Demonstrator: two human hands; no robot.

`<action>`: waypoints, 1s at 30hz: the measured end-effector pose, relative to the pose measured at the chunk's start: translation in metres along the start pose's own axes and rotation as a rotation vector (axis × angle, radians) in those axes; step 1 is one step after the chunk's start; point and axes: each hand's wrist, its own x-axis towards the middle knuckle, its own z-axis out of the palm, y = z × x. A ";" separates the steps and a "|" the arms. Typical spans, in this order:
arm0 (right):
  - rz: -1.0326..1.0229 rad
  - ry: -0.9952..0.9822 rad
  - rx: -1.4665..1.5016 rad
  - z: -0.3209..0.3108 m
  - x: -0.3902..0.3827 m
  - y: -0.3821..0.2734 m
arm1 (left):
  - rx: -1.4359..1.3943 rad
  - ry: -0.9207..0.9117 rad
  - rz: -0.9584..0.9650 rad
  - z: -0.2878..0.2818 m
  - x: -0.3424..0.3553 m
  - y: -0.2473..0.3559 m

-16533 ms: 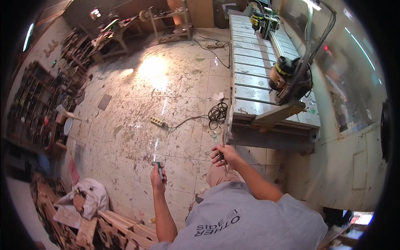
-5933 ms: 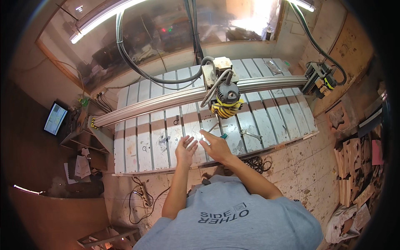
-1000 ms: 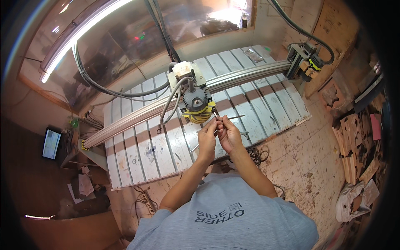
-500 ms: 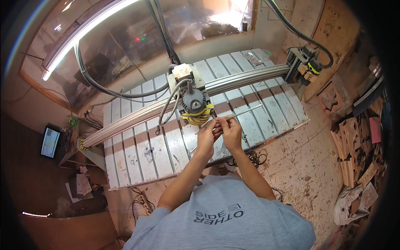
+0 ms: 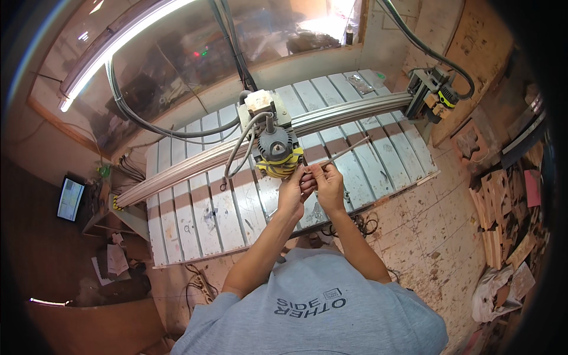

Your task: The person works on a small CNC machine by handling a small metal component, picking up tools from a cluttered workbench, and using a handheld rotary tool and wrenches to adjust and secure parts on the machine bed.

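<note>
My left hand (image 5: 291,190) and my right hand (image 5: 329,184) meet just to the near right of a grey and yellow router spindle (image 5: 278,152). A thin, straight metal rod (image 5: 349,148) runs from the fingers of my right hand toward the upper right, above the slatted table. Its exact kind cannot be made out. My left fingers are pinched together at the rod's hand end, against my right fingertips. Whatever lies between them is too small or hidden to name.
The spindle hangs on a metal gantry beam (image 5: 343,110) crossing the slotted machine table (image 5: 231,234). A second tool head (image 5: 441,93) sits at the beam's right end. Wood offcuts (image 5: 497,207) are heaped at the right; a monitor (image 5: 71,198) glows at the left. Cables (image 5: 362,225) lie beneath the table's front edge.
The rod has tilted, its far end swinging slightly and appearing shorter. Both hands stay by the spindle, with small shifts of the fingers.
</note>
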 end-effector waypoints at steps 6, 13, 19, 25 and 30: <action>0.242 0.011 0.466 -0.001 -0.001 0.009 | -0.041 0.007 0.008 0.005 -0.004 0.002; -0.037 0.009 -0.129 -0.001 0.001 0.001 | -0.144 -0.052 0.009 -0.009 -0.001 -0.010; -0.339 0.213 -0.486 0.013 0.005 -0.037 | -0.029 -0.084 0.023 -0.017 -0.020 -0.004; -0.912 -0.177 -0.659 0.055 -0.008 -0.039 | -0.126 0.075 -0.014 -0.081 -0.035 -0.021; -0.383 -0.380 -0.916 0.051 -0.034 0.035 | -0.105 0.197 -0.060 -0.144 -0.053 -0.031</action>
